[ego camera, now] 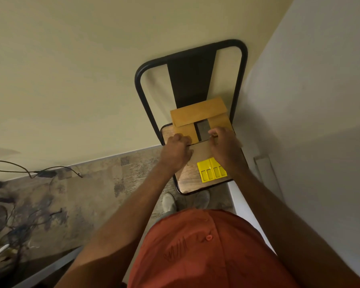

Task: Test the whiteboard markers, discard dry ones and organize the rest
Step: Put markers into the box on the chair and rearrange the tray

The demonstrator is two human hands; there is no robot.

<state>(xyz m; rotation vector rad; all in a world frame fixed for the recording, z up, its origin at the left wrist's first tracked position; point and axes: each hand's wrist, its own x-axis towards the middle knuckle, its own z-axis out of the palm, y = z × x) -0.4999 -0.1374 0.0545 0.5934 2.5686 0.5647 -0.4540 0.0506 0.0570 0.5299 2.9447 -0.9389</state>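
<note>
On the floor at far left lies a tangle of dark cables (25, 173), blurred and partly cut off by the frame edge. Moving right, the left hand (176, 151) rests on the wooden seat of a black metal-framed chair (168, 132), its fingers (182, 139) curled inward, seemingly pinching one end of a thin dark stick-like thing (197, 143) that runs across to the right hand; it may be a whiteboard marker, though it is too slim and shadowed to be sure. Behind it sits an open brown cardboard box (197, 113) with its flaps folded out and a grey inside; what it holds cannot be made out. Nearer the person lies a flat yellow plastic tray (212, 170) with rectangular slots, apparently an organizer. The right hand (227, 145) has its fingers (215, 133) bent down at the other end of the dark thing, the grip itself hidden by the knuckles. A marker would likely be light, rigid and smooth, best held by the barrel with one hand while the other pulls the cap. No whiteboard or test surface shows, and no other markers are visible.
</note>
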